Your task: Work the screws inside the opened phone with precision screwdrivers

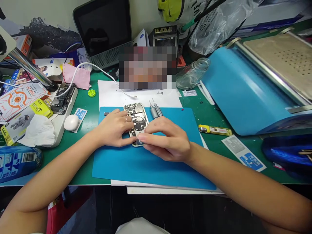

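Note:
An opened smartphone [138, 122] lies on a blue mat [126, 165], its inner parts bare. My left hand [115, 128], wearing a ring, holds the phone by its left side, with the thumb at the lower end. Over the phone's lower right part my right hand [168, 138] is closed in a pinch. A small dark grey thing [139, 142] shows at its fingertips, too covered to name. Just beyond that hand, two grey screwdrivers [156, 110] lie side by side with their tips pointing away from me.
A white cable [97, 65] ends on white paper [109, 91] behind the mat. Rightward are a glass jar [193, 73], a yellow utility knife [214, 130] and a blue-covered machine [234, 94]. Another opened phone [62, 99] and boxes crowd the left. A dark screen [103, 27] stands behind.

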Demonstrator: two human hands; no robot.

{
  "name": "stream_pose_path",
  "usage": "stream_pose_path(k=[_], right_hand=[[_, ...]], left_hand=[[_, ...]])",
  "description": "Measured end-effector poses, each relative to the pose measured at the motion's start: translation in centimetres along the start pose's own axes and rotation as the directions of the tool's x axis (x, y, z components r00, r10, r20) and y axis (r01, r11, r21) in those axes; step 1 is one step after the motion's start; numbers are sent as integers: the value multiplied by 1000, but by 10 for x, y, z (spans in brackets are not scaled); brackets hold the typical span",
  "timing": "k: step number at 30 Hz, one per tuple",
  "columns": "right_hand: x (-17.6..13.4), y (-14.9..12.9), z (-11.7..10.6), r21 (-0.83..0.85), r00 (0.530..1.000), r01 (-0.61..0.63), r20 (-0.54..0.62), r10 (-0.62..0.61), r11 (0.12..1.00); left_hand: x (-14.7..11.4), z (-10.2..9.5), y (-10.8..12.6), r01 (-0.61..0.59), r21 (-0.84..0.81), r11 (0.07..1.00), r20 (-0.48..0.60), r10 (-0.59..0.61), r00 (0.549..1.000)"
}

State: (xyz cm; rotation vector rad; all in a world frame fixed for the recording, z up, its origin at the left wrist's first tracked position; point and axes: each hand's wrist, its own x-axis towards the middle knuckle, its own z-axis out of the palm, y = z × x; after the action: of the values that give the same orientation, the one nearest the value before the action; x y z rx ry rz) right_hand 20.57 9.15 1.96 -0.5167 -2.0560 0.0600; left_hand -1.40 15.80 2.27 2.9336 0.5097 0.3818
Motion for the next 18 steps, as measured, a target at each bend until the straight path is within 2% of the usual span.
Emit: stream_pose_path(k=[6, 14, 18], right_hand=[[2, 1, 4, 103, 998, 55, 0, -55, 993], [0, 0, 1, -22, 1000, 9, -14, -9, 1000], [1, 0, 2, 21, 1000, 24, -17, -24, 999]], left_hand=[[0, 0, 0, -7, 5, 1000, -2, 7, 1000], [0, 0, -1, 1, 11, 1000, 12, -1, 1000], [0, -1, 0, -5, 8, 1000, 11, 5, 1000]])
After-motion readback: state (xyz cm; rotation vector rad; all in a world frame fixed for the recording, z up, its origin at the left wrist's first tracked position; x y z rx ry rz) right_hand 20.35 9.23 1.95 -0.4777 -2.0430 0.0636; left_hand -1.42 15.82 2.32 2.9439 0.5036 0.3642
